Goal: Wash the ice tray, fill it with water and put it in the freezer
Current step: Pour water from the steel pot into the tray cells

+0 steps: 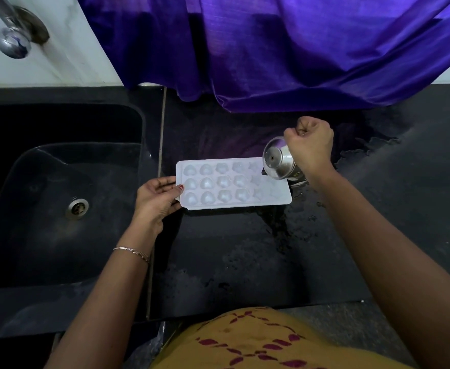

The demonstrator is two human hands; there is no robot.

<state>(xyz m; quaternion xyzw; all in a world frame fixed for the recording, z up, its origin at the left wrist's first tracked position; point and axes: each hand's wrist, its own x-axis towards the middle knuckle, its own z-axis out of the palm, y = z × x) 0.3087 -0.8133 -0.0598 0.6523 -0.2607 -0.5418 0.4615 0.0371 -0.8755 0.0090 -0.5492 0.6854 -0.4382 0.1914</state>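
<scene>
Yellow cloth with dark red marks (258, 342), worn by the person, fills the bottom edge, and both bare forearms reach forward from it. At far left a chrome tap (12, 42) juts from the white wall above a black sink (45, 182), whose round metal drain (77, 208) sits low in the basin. A thin bracelet (133, 252) circles the left wrist. The left hand (157, 198) holds the short left end of the ice tray (231, 185), thumb on the rim and fingers curled beneath it. The white tray lies flat and lengthwise on the black counter (245, 262), just right of the sink. It has three rows of moulded cups, hearts at the left end and flower and star shapes further right. Whether they hold water I cannot tell. Over the tray's right end a steel cup (278, 162) is tipped steeply on its side. The right hand (310, 145) grips it from the right with fingers curled tight around it. Patches of water (364, 153) spread over the counter right of the tray and in front of it. Along the back, a shiny purple cloth (271, 49) hangs down the wall and its hem touches the counter.
</scene>
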